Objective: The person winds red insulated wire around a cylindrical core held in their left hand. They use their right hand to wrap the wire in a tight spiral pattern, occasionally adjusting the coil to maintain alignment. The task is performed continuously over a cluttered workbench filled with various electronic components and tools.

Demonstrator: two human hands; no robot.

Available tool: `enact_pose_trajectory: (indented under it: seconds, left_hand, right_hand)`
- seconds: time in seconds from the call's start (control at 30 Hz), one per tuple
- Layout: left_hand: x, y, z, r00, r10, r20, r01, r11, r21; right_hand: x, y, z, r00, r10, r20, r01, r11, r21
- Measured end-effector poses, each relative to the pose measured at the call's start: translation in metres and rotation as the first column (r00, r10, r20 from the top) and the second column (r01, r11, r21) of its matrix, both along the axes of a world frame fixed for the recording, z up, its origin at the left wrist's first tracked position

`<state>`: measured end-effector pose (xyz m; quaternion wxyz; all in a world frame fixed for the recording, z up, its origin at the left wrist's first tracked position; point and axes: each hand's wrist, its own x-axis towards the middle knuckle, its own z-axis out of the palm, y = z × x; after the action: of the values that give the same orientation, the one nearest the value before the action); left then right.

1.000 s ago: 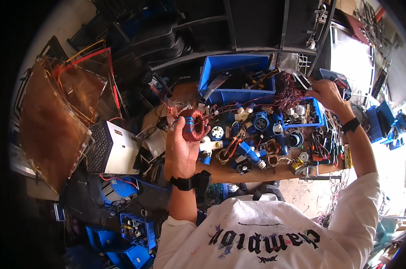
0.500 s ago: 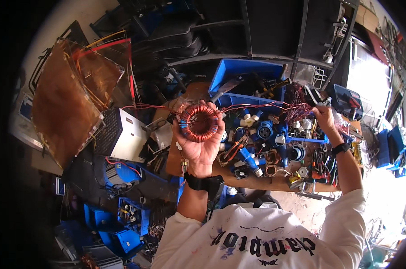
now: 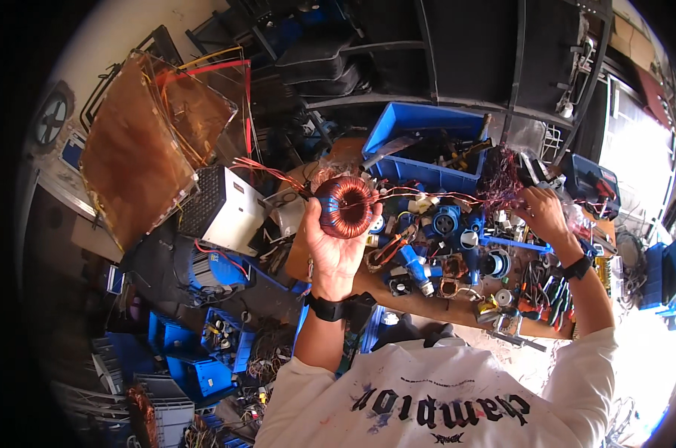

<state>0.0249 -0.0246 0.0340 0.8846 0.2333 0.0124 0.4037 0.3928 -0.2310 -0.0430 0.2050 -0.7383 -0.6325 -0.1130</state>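
Observation:
My left hand (image 3: 333, 257) is closed round a ring-shaped coil (image 3: 329, 207), wound with copper wire over blue patches, its hole tilted to the right. Loose copper leads (image 3: 274, 172) stick out to the left of the coil. Other copper strands (image 3: 435, 193) run from it across to my right hand (image 3: 545, 216), whose fingers are closed on them beside a dark red tangle of wire (image 3: 500, 179). The strands' ends near my right fingertips are hard to make out.
A large blue crate (image 3: 420, 127) with tools stands behind the bench (image 3: 383, 293). Blue plugs and sockets (image 3: 446, 220), orange-handled pliers (image 3: 386, 254) and several screwdrivers (image 3: 551, 299) crowd its top. To the left are a white metal case (image 3: 237, 216) and brown sheets (image 3: 132, 157).
The coil has turned from facing up to tilting rightward in my left hand. My right hand has moved slightly down with its fingers bent in more. The whole view has shifted a little.

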Motion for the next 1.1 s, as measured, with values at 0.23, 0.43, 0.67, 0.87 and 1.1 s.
enact_pose_trajectory:
  seconds: [0.23, 0.43, 0.67, 0.87, 1.1]
  left_hand:
    - [0.024, -0.038, 0.004, 0.967, 0.088, -0.241, -0.089, 0.996, 0.006]
    - [0.045, -0.058, 0.002, 0.937, 0.146, -0.316, -0.098, 0.982, 0.162]
    - [0.058, -0.075, 0.009, 0.905, 0.194, -0.380, -0.072, 0.947, 0.312]
    - [0.057, -0.081, 0.018, 0.832, 0.324, -0.451, -0.097, 0.885, 0.456]
    - [0.051, -0.090, 0.022, 0.770, 0.342, -0.538, -0.061, 0.880, 0.472]
  right_hand:
    - [-0.029, 0.021, 0.009, 0.992, 0.106, -0.073, -0.108, 0.994, -0.026]
    - [-0.054, 0.048, 0.012, 0.921, 0.228, -0.317, -0.200, 0.973, 0.119]
    - [-0.092, 0.057, 0.039, 0.775, 0.483, -0.407, -0.417, 0.875, 0.245]
    - [-0.089, 0.043, 0.037, 0.759, 0.453, -0.468, -0.346, 0.889, 0.299]
    - [-0.088, 0.040, 0.038, 0.736, 0.476, -0.482, -0.367, 0.878, 0.308]
